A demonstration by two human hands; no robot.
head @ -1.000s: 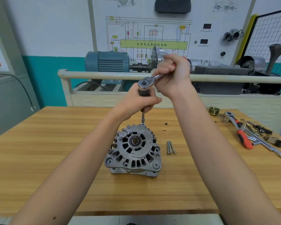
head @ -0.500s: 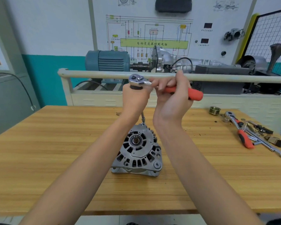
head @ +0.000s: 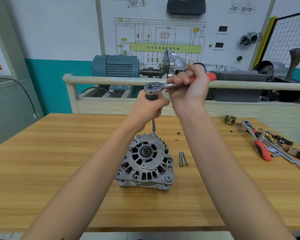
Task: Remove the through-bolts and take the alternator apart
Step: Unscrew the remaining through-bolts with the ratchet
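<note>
In front of you stands a wooden table [head: 62,163] with a light grain. Behind it runs a cream frame with a round rail [head: 111,81] along the top. On this frame you see a blue motor [head: 116,66], joined by a shaft to a grey metal housing. The wall [head: 55,26] is white above and teal below. On it hangs a white board with a wiring diagram [head: 164,40] and a green bar with Chinese text. At your right there is a wire grid panel [head: 291,37] with a yellow edge. At your left stands a grey cabinet [head: 9,108] with a black cable.
</note>
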